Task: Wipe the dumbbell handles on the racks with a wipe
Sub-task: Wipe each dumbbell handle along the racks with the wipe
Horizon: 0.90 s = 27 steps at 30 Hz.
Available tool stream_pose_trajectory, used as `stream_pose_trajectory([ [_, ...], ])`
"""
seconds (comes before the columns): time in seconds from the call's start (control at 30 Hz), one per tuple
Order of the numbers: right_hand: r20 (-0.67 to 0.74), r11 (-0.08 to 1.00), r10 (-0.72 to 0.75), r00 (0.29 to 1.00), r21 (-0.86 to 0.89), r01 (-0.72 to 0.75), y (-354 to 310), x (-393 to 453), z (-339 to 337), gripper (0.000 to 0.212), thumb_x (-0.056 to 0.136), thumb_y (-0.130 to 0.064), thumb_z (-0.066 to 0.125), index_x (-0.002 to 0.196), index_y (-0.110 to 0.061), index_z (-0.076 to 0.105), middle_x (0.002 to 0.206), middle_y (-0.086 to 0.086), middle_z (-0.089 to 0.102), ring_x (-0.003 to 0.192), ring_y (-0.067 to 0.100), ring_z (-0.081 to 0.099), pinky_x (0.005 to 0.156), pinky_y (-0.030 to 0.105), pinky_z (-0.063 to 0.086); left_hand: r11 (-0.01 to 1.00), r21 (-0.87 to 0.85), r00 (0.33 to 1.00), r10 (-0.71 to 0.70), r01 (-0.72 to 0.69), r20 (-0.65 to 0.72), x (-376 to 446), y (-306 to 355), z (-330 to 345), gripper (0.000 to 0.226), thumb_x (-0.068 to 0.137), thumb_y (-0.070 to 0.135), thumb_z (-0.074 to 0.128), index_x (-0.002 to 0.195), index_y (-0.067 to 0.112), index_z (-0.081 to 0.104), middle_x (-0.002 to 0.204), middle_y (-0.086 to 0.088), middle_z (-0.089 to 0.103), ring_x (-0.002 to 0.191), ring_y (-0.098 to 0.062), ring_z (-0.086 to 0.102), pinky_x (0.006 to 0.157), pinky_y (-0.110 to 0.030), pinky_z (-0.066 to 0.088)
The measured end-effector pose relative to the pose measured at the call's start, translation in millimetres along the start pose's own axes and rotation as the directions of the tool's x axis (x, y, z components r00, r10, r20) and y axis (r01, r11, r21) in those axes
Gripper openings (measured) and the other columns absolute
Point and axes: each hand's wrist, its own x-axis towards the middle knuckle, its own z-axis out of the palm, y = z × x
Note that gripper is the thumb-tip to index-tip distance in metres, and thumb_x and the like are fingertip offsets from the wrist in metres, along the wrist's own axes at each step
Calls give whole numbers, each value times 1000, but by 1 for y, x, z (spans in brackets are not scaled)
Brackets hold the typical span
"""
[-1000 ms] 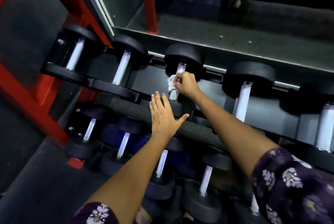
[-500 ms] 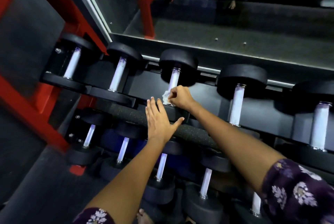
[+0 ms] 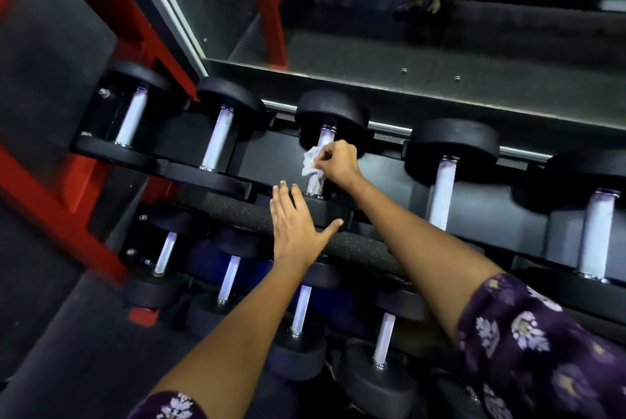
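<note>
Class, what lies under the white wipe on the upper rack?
The wipe, pinched by the right hand, wraps a dumbbell handle; bare knurled metal shows below it. The part under wipe and hand is hidden.

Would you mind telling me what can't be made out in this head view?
- Handle middle: covered by the wipe and right hand.
- Rightmost dumbbell: cut off by the frame edge.
- Rail under the left hand: hidden by the palm.
- Any weight markings: too dark.

Red frame (image 3: 50,195); mirror (image 3: 372,46) behind
</note>
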Motion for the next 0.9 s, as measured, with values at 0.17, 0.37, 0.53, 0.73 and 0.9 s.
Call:
stream_pose_trajectory([
  [0.17, -37, 997, 47, 998, 61, -44, 3, -2, 4, 12, 75, 2, 61, 79, 2, 73, 83, 15, 71, 74, 13, 57, 53, 10, 36, 1000, -11, 1000, 5, -5, -5, 0, 1, -1, 107, 83, 68, 54, 150, -4, 11, 158, -24, 6, 148, -35, -3, 120, -43, -1],
  [0.37, 50, 1000, -30, 998, -2, 30, 8, -14, 2, 7, 75, 1, 66, 77, 5, 72, 82, 20, 71, 72, 18, 65, 60, 16, 43, 1000, -23, 1000, 1, -1, -4, 2, 1, 0, 108, 82, 68, 56, 150, -3, 11, 158, -23, 5, 148, -34, -3, 120, -42, -2],
  [0.53, -51, 997, -69, 996, 30, 70, -8, 5, -10, 17, 77, 8, 55, 83, 6, 71, 73, 10, 62, 66, 8, 61, 54, 2, 36, 999, -36, 1000, 13, -14, -28, 1, 0, 1, 108, 81, 68, 56, 150, -5, 15, 158, -26, 5, 148, -36, -1, 119, -42, -2],
  [0.73, 428, 923, -191, 883, -227, 310, 9, -9, 3, 14, 78, -2, 64, 88, -2, 74, 90, 15, 72, 84, 18, 65, 61, 16, 37, 999, -42, 1000, 7, -8, -23, 1, 2, -1, 111, 82, 66, 58, 150, -6, 8, 158, -26, -4, 148, -35, -3, 119, -40, -3],
  [0.9, 471, 983, -151, 869, -18, 181, 23, -13, -10, 11, 79, 2, 67, 88, 4, 72, 89, 19, 71, 50, -14, 50, 58, 7, 38, 999, -46, 1000, 0, 0, -8, 1, 2, -1, 111, 83, 66, 57, 151, -5, 6, 158, -26, -4, 148, -34, -3, 120, -40, -3],
])
